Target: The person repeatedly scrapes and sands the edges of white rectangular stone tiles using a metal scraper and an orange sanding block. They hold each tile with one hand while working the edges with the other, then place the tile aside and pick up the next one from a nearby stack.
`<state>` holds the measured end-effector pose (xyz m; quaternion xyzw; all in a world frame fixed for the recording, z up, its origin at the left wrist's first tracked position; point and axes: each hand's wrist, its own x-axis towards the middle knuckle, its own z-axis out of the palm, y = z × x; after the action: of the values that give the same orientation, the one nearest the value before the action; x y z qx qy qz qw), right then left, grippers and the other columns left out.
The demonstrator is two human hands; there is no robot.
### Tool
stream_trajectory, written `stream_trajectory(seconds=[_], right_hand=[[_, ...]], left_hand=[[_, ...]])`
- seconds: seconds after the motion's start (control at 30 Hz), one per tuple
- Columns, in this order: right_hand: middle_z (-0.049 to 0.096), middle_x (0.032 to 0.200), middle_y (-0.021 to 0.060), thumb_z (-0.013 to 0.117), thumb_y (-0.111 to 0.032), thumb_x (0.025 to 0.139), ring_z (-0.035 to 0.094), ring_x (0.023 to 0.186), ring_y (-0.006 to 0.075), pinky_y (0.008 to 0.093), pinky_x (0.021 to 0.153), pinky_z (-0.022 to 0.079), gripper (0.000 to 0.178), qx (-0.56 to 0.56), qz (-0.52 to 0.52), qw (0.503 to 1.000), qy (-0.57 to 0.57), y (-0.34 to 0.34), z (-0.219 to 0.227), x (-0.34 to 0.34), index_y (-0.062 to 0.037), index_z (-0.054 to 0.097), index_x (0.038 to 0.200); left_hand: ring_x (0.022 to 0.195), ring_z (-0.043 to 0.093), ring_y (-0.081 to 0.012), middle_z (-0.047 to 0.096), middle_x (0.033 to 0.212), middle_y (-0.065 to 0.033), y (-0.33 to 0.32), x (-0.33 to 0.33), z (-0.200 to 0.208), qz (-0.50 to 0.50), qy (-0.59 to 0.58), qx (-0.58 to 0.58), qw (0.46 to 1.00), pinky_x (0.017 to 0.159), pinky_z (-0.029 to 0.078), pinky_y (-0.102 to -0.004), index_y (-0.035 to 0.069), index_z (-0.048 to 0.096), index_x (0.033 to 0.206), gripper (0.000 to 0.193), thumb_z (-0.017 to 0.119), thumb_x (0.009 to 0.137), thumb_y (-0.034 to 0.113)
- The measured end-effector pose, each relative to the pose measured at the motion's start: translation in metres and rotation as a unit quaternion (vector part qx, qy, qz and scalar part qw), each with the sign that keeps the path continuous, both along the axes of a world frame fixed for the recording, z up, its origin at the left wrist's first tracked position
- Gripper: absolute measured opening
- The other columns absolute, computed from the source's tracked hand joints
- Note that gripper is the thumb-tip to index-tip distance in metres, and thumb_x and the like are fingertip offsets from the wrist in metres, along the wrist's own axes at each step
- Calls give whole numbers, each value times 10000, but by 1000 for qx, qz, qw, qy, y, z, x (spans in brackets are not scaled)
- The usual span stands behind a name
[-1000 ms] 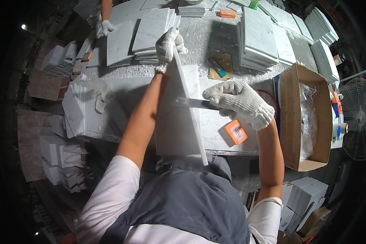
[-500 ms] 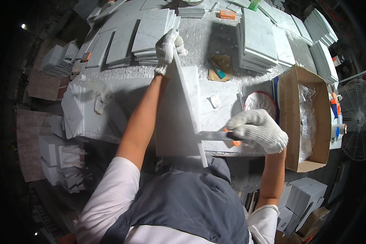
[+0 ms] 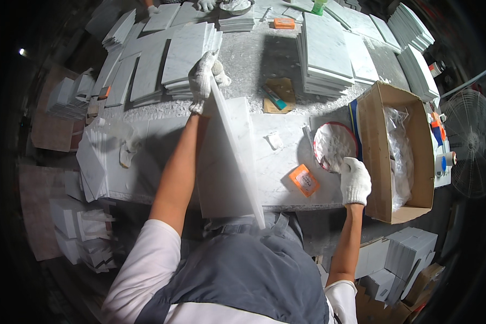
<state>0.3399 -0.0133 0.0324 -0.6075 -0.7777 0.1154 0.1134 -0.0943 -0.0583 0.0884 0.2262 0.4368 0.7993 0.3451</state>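
My left hand, in a white knitted glove, grips the far top end of a white marble tile. The tile stands steeply tilted on edge, its near end toward my apron. My right hand, gloved too, is closed at the near right rim of a red-edged bowl holding white paste. It held a putty knife a moment ago; the blade is hidden now. An orange sanding block lies between the tile and the bowl. Beside it, farther off, is a small white lump.
An open cardboard box with clear plastic stands right of the bowl. Stacks of marble tiles fill the far table. A green-tipped tool lies on brown paper. Another person's gloved hand shows at the far edge. A fan stands right.
My right hand has moved from the tile's edge to the bowl, taking the putty knife away and uncovering the orange block. My left hand still holds the tile. The other person's hands have come into view.
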Motion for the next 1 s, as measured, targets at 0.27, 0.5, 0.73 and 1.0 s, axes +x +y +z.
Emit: stream_trajectory(seconds=[0.27, 0.5, 0.73, 1.0], right_hand=[[709, 1082, 97, 750, -250, 890, 707, 962, 320, 392, 808, 571, 306, 47, -24, 997, 50, -45, -7, -4, -159, 716, 1181], [703, 1147, 120, 773, -119, 907, 674, 1035, 203, 306, 891, 541, 354, 101, -106, 933, 329, -133, -39, 50, 7, 664, 1220], [602, 1313, 170, 674, -400, 945, 576, 1190, 354, 458, 1026, 479, 499, 36, -345, 920, 184, -109, -137, 89, -114, 588, 1344], [689, 1147, 100, 821, -160, 864, 662, 1058, 181, 317, 913, 536, 375, 72, -331, 843, 419, -62, -180, 83, 31, 668, 1149]], left_hand=[[461, 378, -134, 340, 556, 42, 3, -13, 0, -20, -42, -68, 997, 461, 367, -304, 182, 379, 675, 441, 509, 1042, 389], [489, 356, -106, 332, 601, 48, 1, -25, -15, -72, -90, 14, 993, 448, 332, -268, 161, 381, 704, 413, 580, 1019, 339], [469, 347, -128, 321, 556, 36, 2, -29, -18, -42, -7, -4, 999, 472, 349, -303, 178, 362, 642, 460, 522, 1037, 354], [459, 392, -155, 328, 531, 30, 3, -26, -10, -50, 3, -49, 998, 469, 378, -332, 191, 345, 628, 500, 514, 1039, 421]])
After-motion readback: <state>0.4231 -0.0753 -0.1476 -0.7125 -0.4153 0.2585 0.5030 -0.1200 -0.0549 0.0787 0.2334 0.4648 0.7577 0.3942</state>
